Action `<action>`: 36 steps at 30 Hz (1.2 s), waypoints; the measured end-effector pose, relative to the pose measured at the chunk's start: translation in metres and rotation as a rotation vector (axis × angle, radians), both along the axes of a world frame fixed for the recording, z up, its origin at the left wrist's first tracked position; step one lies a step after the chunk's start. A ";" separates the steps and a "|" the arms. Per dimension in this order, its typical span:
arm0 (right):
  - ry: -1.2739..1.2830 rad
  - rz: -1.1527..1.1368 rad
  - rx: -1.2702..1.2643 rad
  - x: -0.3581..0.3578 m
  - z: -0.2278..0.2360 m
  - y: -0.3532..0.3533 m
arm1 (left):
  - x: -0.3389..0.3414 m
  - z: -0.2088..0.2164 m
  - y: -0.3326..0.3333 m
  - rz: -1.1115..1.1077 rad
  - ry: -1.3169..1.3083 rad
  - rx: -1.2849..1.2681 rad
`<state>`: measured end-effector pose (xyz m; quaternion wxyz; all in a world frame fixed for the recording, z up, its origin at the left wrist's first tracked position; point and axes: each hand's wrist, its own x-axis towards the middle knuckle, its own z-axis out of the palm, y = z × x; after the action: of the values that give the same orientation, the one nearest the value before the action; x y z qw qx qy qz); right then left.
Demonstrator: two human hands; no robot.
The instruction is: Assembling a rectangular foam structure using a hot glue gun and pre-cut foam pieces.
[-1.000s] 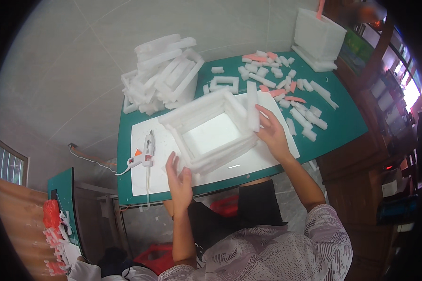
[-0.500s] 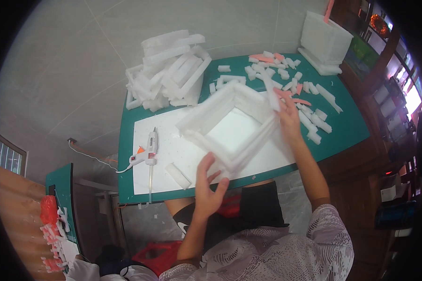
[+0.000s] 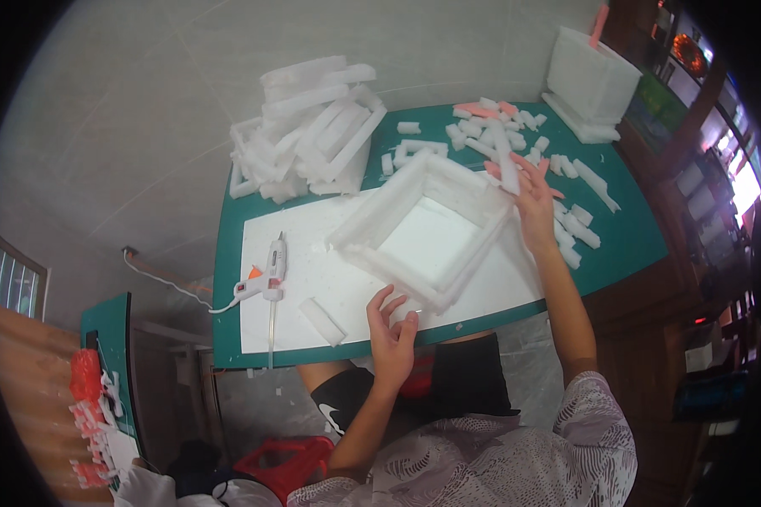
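I have a square foam frame (image 3: 427, 228) standing on the white sheet (image 3: 296, 296) that covers most of the green table (image 3: 626, 241). All four walls look built up from stacked white foam strips, so the box shape seems largely done; whether the joints are all glued I cannot tell. My left hand (image 3: 391, 328) has its fingers spread, resting against the frame's corner nearest the table's front edge. My right hand (image 3: 534, 198) lies open on the far right wall, touching an upright foam strip (image 3: 506, 165) there. A glue gun (image 3: 266, 275) lies unused near the sheet's left edge, and one loose foam block (image 3: 322, 321) sits by the front edge. The foam looks light, matte and crumbly. Many cut pieces (image 3: 566, 215) lie along the right side, a heap of offcuts (image 3: 309, 127) at the back left corner.
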<state>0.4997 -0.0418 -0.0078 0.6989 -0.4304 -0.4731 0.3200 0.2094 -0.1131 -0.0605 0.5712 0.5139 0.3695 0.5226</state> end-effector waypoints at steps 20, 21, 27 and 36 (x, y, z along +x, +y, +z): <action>-0.538 -0.193 0.353 -0.074 0.174 0.000 | -0.225 0.040 0.111 0.373 1.274 0.760; -0.533 -0.232 0.384 -0.071 0.173 0.000 | -0.228 0.027 0.126 0.307 1.387 0.729; -0.631 -0.327 0.661 -0.064 0.178 -0.009 | -0.216 0.039 0.142 0.067 1.403 0.568; -0.537 -0.203 0.653 -0.047 0.174 -0.015 | -0.210 0.047 0.156 0.080 1.649 0.625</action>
<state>0.4523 -0.0572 0.1659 0.6785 -0.2989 -0.6698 -0.0401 -0.0008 0.0430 -0.0137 -0.0626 0.8467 0.5219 0.0822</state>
